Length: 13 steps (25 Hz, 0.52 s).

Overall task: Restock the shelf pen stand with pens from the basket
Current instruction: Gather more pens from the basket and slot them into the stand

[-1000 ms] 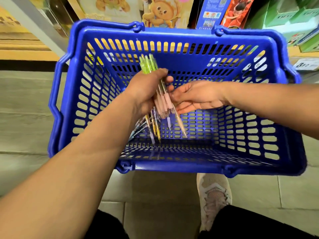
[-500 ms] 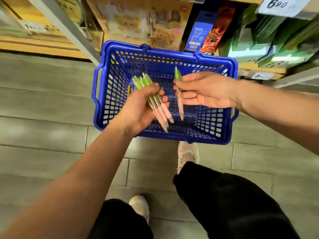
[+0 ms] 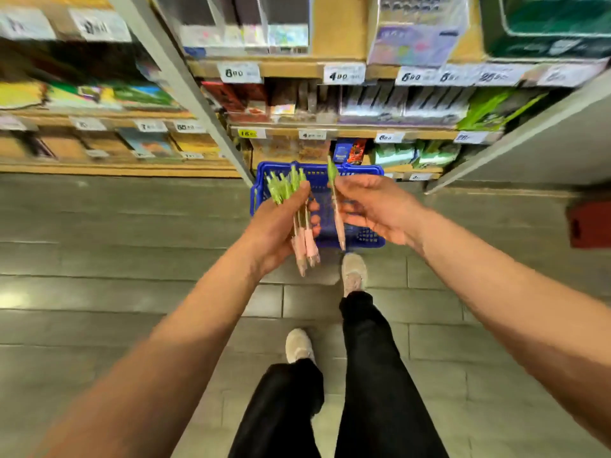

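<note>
Faced blurred wooden store shelves [image 3: 291, 69] packed with boxes and packets, with white price labels [image 3: 344, 73] clipped along their front edges; could not pick out a pen stand among the smeared goods. Noted a slanting grey metal upright [image 3: 185, 84] ending just beside the far left corner of the basket, green packets [image 3: 396, 153] on the lowest shelf behind its far rim, and a red blurred object [image 3: 588, 223] at the right edge of the view. Stood on a grey tiled floor [image 3: 132, 259] in pale shoes [image 3: 353, 272] and black trousers [image 3: 373, 358], one shoe just beside the basket's near edge. Found the blue slotted plastic basket [image 3: 363, 236] on the floor against the shelf foot, its inside mostly hidden behind both hands, so could not tell what lay in it. Gripped a bundle of pens with green tops and pink barrels [image 3: 305, 246] in the left hand [image 3: 281, 226], fingers curled round the middle, green ends fanned toward the shelves and tips pointing down past the basket's near left corner. Pinched a single matching green-and-pink pen [image 3: 339, 226] in the right hand [image 3: 373, 209] between thumb and fingers, nearly upright, over the basket's middle. Kept the two hands near each other but apart, both above the basket.
</note>
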Motion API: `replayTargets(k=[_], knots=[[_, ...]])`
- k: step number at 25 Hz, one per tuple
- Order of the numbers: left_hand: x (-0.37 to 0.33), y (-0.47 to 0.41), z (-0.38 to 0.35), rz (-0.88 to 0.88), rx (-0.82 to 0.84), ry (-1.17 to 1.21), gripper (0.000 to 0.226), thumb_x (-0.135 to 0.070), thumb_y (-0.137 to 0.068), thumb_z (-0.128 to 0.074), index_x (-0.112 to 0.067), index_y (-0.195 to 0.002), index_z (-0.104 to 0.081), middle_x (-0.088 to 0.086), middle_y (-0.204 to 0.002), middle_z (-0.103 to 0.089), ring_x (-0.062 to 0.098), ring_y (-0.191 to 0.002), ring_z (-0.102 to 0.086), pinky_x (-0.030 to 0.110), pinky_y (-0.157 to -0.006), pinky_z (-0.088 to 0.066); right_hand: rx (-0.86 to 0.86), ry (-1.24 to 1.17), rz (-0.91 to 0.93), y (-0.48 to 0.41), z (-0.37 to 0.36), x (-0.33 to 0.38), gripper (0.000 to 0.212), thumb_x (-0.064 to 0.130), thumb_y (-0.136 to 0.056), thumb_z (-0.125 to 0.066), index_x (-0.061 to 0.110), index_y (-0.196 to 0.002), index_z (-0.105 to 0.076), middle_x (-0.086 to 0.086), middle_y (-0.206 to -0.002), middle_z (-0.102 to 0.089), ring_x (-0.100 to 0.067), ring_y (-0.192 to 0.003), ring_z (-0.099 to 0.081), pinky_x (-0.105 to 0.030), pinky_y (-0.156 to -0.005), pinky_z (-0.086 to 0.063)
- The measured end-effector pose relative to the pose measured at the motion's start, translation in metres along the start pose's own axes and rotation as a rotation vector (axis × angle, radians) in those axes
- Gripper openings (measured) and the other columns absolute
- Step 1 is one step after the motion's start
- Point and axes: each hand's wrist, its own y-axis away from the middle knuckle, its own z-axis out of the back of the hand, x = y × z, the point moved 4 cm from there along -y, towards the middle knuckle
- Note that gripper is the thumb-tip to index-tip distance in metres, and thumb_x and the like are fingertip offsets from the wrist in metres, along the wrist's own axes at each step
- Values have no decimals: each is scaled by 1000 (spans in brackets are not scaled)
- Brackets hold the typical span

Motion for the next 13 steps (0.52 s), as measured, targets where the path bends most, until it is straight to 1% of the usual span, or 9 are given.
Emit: replayTargets(k=[3,5,7,9,11,13], knots=[[-37,86,-31,1,16,-20,17,-27,-101,-63,-11,-97,-60,3,-72,-60,15,-59,-57,29,-59,-54,-76,-41,60,82,-28,36,10,21,-97,-65,14,-104,-70,-1,-84,-68,-16,-77,-59,-22,-68,-60],[-57,124,-48,19,27,-26,13,-18,-99,-65,-6,-101,-61,7,-75,-61,17,-62,-60,29,-60,-57,-105,-73,115,122,-37,56,5,20,-96,-67,18,-99,-71,0,-81,-67,-17,-77,-57,-23,-69,-59],[-75,148,-65,12,46,-41,6,-9,-99,-61,-3,-100,-62,10,-76,-63,19,-63,-62,30,-62,-58,-121,-91,157,149,-36,77,4,20,-95,-68,18,-99,-69,-2,-82,-66,-15,-73,-59,-23,-67,-58],[-93,163,-85,-7,64,-82,5,-6,-99,-60,-2,-101,-62,12,-74,-66,20,-64,-65,31,-63,-60,-121,-105,188,168,-30,102,8,21,-94,-69,18,-102,-69,-3,-85,-69,-12,-69,-63,-24,-67,-57],[-108,169,-104,-52,73,-124,8,-6,-100,-61,-3,-108,-61,10,-74,-67,19,-65,-68,31,-63,-61,-111,-125,224,179,-18,125,9,21,-94,-69,18,-103,-71,-3,-90,-74,-13,-72,-67,-25,-68,-57],[-121,167,-121,-92,78,-146,13,-7,-99,-63,-3,-112,-62,7,-76,-68,18,-68,-69,32,-63,-62,-78,-142,253,183,-8,147,7,19,-95,-68,21,-97,-74,-2,-93,-76,-15,-76,-71,-25,-68,-57]])
